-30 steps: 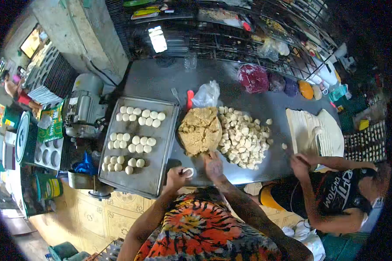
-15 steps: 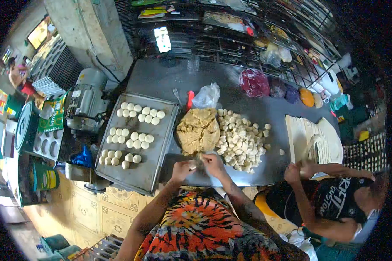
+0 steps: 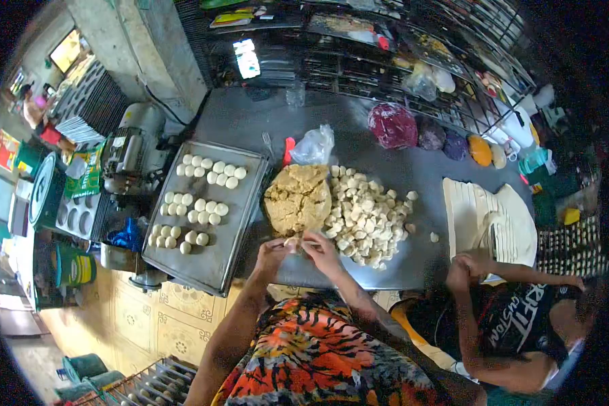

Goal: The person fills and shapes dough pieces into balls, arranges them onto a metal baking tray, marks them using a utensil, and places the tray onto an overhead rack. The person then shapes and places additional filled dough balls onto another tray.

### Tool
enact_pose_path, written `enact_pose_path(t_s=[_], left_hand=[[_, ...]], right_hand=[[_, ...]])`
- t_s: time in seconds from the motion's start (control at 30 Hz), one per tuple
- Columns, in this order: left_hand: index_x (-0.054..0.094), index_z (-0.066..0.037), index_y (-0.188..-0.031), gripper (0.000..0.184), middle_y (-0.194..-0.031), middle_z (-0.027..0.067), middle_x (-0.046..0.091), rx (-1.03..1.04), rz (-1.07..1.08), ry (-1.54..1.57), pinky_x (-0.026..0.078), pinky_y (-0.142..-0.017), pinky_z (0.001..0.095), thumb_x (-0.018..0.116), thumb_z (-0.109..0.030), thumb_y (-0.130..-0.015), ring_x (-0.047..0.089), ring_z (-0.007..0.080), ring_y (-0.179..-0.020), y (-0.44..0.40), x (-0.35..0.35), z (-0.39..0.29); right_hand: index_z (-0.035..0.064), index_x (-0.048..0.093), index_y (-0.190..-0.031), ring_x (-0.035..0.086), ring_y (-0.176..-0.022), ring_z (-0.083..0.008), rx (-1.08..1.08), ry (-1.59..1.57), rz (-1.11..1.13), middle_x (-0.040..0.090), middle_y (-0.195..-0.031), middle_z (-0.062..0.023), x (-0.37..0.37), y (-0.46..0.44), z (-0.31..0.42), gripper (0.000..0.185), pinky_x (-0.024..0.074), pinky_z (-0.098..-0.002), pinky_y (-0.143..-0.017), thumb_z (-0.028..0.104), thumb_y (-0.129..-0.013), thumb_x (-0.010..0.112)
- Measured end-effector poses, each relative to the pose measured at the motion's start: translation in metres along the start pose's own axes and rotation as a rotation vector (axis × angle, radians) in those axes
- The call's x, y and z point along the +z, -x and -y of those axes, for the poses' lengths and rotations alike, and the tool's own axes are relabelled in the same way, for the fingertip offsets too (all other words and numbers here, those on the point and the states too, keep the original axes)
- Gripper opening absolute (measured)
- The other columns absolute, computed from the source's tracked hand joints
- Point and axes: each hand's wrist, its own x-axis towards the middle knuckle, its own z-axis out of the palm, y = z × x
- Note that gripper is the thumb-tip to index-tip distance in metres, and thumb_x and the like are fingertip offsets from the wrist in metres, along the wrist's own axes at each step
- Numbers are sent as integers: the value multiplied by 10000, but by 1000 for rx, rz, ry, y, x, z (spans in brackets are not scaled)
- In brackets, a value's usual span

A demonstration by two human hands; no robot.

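"So, what are we holding?"

"A small pale piece point(image 3: 291, 245), just off the near edge of the brown mass point(image 3: 299, 199), over the near side of the worktop point(image 3: 413, 267). Our left hand point(image 3: 272, 256) has its grip nearly closed, fingers bent around the piece. Our right hand point(image 3: 323, 252) has its fingertips drawn in at the other side; we can't tell whether they pinch it or only touch."

"How do we expect it to handle?"

"Light and soft, we'd judge, with little stiffness, perhaps a bit tacky. A hard squeeze could tear it, so we'd best cradle it from below with the left and take the rim lightly with the right fingertips."

"And what differs from the earlier frames?"

"A second ago our hands are well apart, the left with the white piece and the right at the mass's near edge. Half a second ago they are closer, with a gap between. Now they meet over the piece. On the left, the balls point(image 3: 202, 217) on the tray point(image 3: 213, 260) look the same, and so does the heap of pale pieces point(image 3: 369, 216) right of the mass."
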Motion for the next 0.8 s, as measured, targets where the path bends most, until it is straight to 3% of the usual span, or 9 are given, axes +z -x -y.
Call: enact_pose_path(t_s=[0.07,0.27,0.4,0.6,0.73,0.77,0.8], left_hand=[[713,55,-919,153,-770,69,707,20,173,-256,499,-610,267,700,-91,-879,614,138,-668,-6,-19,-2],[741,41,-984,205,-814,64,727,228,203,-742,513,-634,260,716,-88,-827,636,138,-701,-2,-37,-38],[737,38,-999,220,-840,77,737,274,203,-845,519,-645,273,701,-65,-808,640,143,-693,7,-43,-50],[739,26,-986,204,-816,87,736,272,71,-523,519,-651,264,696,-80,-817,645,158,-670,-5,-57,-6],[723,7,-946,144,-780,115,708,62,281,-208,489,-589,331,664,-66,-837,635,233,-633,13,-27,-17],[723,7,-946,144,-780,115,708,67,271,-210,489,-589,331,664,-66,-837,635,233,-633,15,-22,-13],[725,7,-952,143,-785,109,709,231,271,-366,491,-599,319,663,-61,-843,629,218,-635,16,-20,-6]], right_hand=[[34,736,-1114,583,-670,-155,77,-159,-3,689,-844,-81,7,-3,7,235,481,-276,-642,58,-883,700],[-2,727,-1041,588,-689,-163,132,2,-65,680,-839,-84,36,-12,12,196,482,-276,-649,-1,-847,697],[-29,713,-1015,599,-700,-179,-96,200,-168,684,-878,-99,59,-15,3,226,483,-277,-637,-35,-789,720],[-37,704,-1006,604,-738,-200,-278,33,-140,684,-945,-114,46,2,35,261,480,-297,-650,-29,-748,742],[3,690,-1059,604,-801,-260,-186,168,45,670,-968,-122,7,8,13,292,490,-364,-724,-18,-769,667],[3,690,-1059,604,-801,-260,-193,164,53,670,-968,-122,1,10,15,292,490,-364,-724,-18,-769,667],[4,691,-1046,599,-799,-267,-170,149,72,665,-961,-122,-5,13,18,275,488,-371,-727,-20,-772,665]])
